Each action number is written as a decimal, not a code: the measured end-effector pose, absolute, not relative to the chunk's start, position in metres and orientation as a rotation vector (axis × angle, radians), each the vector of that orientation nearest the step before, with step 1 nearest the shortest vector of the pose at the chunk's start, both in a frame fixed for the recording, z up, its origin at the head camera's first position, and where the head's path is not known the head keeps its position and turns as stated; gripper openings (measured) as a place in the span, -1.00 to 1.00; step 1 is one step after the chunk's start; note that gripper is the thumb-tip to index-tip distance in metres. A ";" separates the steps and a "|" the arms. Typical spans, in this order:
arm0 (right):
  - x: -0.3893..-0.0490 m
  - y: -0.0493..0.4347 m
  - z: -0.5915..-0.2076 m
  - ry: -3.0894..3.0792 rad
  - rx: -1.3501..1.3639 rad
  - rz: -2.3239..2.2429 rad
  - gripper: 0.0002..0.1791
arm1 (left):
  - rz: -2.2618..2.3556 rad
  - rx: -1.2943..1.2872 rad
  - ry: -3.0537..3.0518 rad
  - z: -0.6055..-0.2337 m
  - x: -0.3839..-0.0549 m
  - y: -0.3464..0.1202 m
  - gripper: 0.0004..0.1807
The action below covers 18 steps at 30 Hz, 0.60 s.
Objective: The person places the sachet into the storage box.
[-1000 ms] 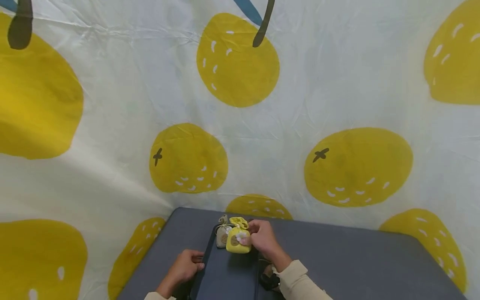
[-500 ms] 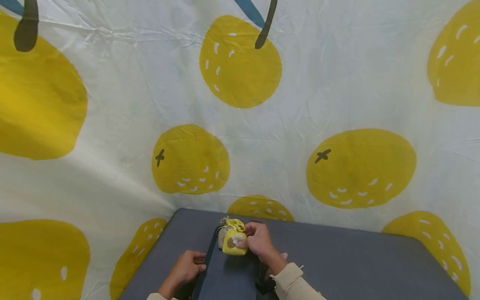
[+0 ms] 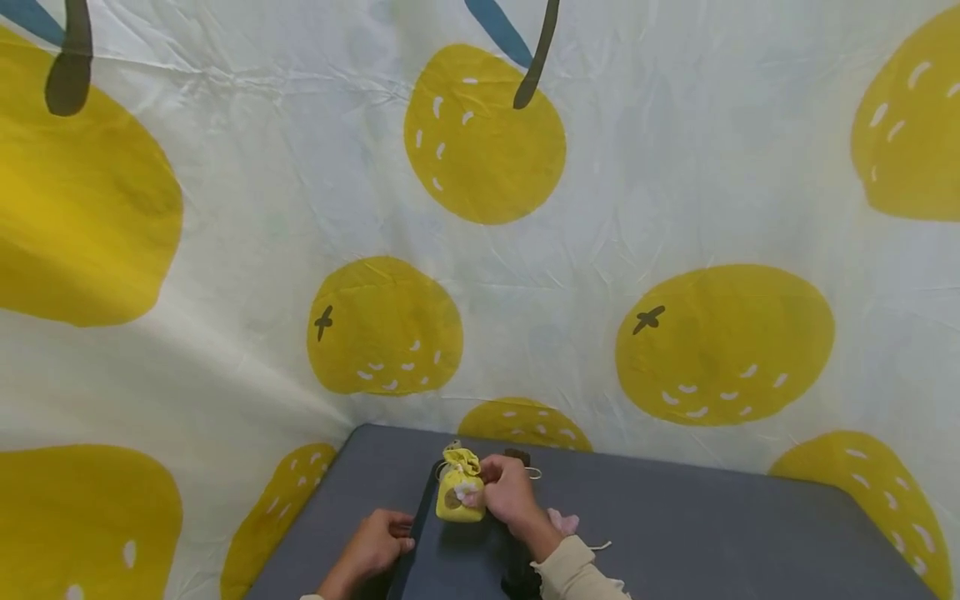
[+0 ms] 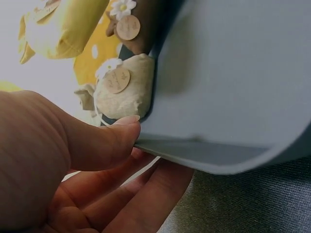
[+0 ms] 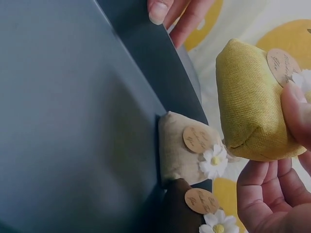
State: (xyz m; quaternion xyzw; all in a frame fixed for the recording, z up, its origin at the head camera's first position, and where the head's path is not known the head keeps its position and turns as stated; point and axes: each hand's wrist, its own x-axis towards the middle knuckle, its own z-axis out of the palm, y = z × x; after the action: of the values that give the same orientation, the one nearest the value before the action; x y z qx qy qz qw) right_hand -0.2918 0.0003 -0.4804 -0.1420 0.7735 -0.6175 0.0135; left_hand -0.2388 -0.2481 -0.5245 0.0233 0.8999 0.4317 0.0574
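Observation:
My right hand holds a yellow drawstring pouch up over the far end of a dark grey tray. A white flower and a round tag decorate the pouch, and its thumb grip shows in the right wrist view. On the tray's near-left side, my left hand pinches the rim, thumb on top and fingers underneath. A beige pouch and a brown pouch stand side by side against the tray's end wall, each with flower and tag. In the head view the yellow pouch mostly hides the beige one.
A pink item and a pale cord end show on the grey table beside my right sleeve, which hides part of them. Behind the table hangs a white cloth printed with yellow fruit.
The yellow pouch has moved slightly left with my right hand, covering more of the beige pouch. More of the pink item has come into view. My left hand keeps its place on the rim.

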 end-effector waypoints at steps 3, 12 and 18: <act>-0.292 -0.003 -0.483 2.412 -0.435 -1.915 -0.60 | 1.307 0.062 2.719 -0.526 -0.238 -0.248 -0.63; -0.294 -0.010 -0.493 2.403 -0.472 -1.931 -0.59 | 1.293 0.038 2.717 -0.524 -0.237 -0.247 -0.63; -0.295 -0.012 -0.498 2.459 -0.478 -1.904 -0.55 | 1.315 0.075 2.736 -0.523 -0.238 -0.246 -0.63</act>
State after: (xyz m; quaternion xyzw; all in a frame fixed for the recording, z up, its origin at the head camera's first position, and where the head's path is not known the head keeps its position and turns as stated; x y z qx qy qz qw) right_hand -0.2952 -0.0125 -0.4976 -0.1519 0.7816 -0.6051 -0.0024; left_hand -0.2376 -0.2463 -0.5233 0.0248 0.8998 0.4324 0.0527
